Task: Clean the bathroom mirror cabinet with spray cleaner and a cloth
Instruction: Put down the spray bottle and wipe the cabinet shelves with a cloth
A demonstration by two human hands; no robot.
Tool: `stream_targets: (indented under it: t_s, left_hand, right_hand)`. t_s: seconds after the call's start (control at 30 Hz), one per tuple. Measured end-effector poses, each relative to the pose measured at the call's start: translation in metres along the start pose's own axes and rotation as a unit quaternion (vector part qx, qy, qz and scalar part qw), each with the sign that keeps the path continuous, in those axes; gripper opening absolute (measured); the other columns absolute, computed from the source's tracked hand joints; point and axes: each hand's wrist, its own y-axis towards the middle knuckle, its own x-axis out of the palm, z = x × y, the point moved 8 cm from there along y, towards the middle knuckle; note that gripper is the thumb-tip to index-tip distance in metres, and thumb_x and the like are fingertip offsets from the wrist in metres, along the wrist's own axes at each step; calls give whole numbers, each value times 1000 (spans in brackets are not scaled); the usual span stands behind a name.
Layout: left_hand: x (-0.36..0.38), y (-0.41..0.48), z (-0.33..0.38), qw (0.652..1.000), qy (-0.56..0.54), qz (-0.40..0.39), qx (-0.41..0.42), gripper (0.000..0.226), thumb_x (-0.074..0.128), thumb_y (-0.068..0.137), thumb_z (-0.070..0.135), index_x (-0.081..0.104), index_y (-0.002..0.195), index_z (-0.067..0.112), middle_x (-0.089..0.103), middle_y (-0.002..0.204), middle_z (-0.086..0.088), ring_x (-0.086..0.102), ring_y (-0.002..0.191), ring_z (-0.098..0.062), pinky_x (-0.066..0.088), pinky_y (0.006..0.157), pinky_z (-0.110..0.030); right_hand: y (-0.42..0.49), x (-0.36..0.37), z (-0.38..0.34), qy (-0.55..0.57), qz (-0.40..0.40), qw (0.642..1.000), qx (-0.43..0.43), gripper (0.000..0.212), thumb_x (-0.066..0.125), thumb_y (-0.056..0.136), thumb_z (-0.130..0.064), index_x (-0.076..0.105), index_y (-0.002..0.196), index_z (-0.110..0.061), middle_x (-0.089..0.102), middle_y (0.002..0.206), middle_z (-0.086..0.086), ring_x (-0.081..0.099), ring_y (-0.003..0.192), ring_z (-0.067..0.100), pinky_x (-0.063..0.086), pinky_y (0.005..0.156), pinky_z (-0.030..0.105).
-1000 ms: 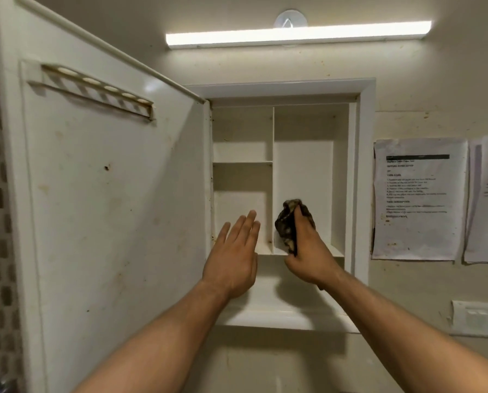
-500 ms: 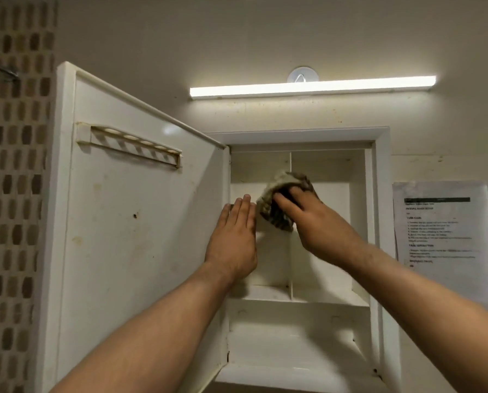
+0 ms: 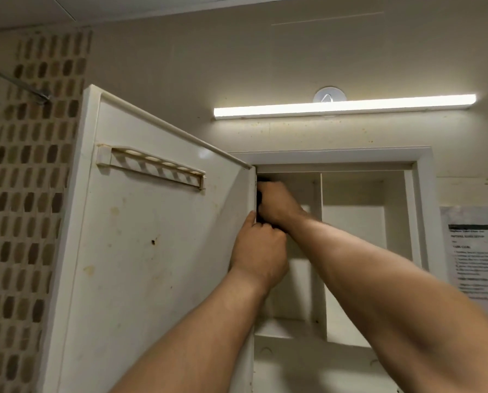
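Though mostly hidden, showing as a dark sliver at the hinge line: cloth (image 3: pixel 260 199), bunched inside the right grip (image 3: pixel 278 204), fingers curled tight round it. Pressed to the left inner wall of the cabinet (image 3: pixel 420 222), high in the top left compartment, right beside the hinge-side edge of the door (image 3: pixel 140 251). Forearm slanting up from the lower right, across the open front.

Just beneath: left grip (image 3: pixel 258 252), closed on that same door edge, thumb laid upright on the inner face, fingers curled in behind. Knuckles close under the right wrist; touching or not, cannot tell.

Door swung wide to the left, inner face toward the camera, stained and spotted, with a small dark hole near mid-height. Slotted rail (image 3: pixel 152 168) fixed across its upper part.

Inside the cabinet: upright divider (image 3: pixel 318 188) splitting left from right, a shelf (image 3: pixel 282 326) low in the left half, a tall compartment on the right, one wider ledge underneath both.

Above the frame, lit tube light (image 3: pixel 345 107) on the wall, round fitting (image 3: pixel 329 95) just over it. Right of the cabinet, printed sheet (image 3: pixel 478 256) stuck to the wall, text too blurred to read. Far left, brown mosaic tiles (image 3: pixel 24 222) and a bent metal pipe (image 3: pixel 18 85) near the top
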Motion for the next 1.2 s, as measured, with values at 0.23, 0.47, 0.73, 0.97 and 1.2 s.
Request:
stream_targets:
  t_s: [0.23, 0.47, 0.73, 0.97, 1.2]
  left_hand:
    - [-3, 3, -1, 999, -28, -10, -18, 20, 52, 90, 18, 70, 99, 16, 71, 92, -4, 65, 96, -19, 27, 122, -38]
    - [-2, 1, 1, 1000, -14, -16, -18, 24, 53, 90, 19, 70, 105, 14, 71, 100, -6, 64, 101, -21, 32, 118, -39]
    - [-2, 1, 1, 999, -19, -28, -9, 24, 52, 90, 18, 70, 106, 14, 72, 103, -6, 66, 98, -20, 25, 123, -42]
    - [-4, 1, 0, 999, -33, -38, -16, 19, 53, 92, 20, 67, 104, 17, 70, 94, -2, 65, 93, -19, 26, 124, -40]
    - [-2, -4, 1, 999, -32, -39, -22, 23, 53, 90, 19, 69, 105, 14, 71, 95, -5, 64, 94, -21, 34, 114, -36]
  right_hand:
    - [-13, 13, 23, -102, -221, 970, -16, 30, 55, 94, -5, 73, 99, -29, 72, 94, 15, 71, 72, 36, 62, 60, 49]
    - [-7, 9, 3, -392, -218, 888, -98, 45, 68, 91, -19, 58, 135, -25, 57, 133, 5, 59, 117, 27, 55, 92, 46]
    - [-21, -9, 19, -587, -186, 788, 3, 33, 59, 100, -35, 62, 129, -20, 62, 127, 4, 62, 111, 22, 46, 81, 33]
    - [-17, -7, 22, -354, -296, 878, 130, 29, 54, 104, -25, 67, 85, -7, 66, 76, 6, 61, 61, 19, 48, 59, 32]
    - [-15, 15, 8, -152, -262, 950, 71, 29, 50, 103, -19, 66, 126, -11, 69, 117, 9, 65, 94, 24, 51, 80, 34]
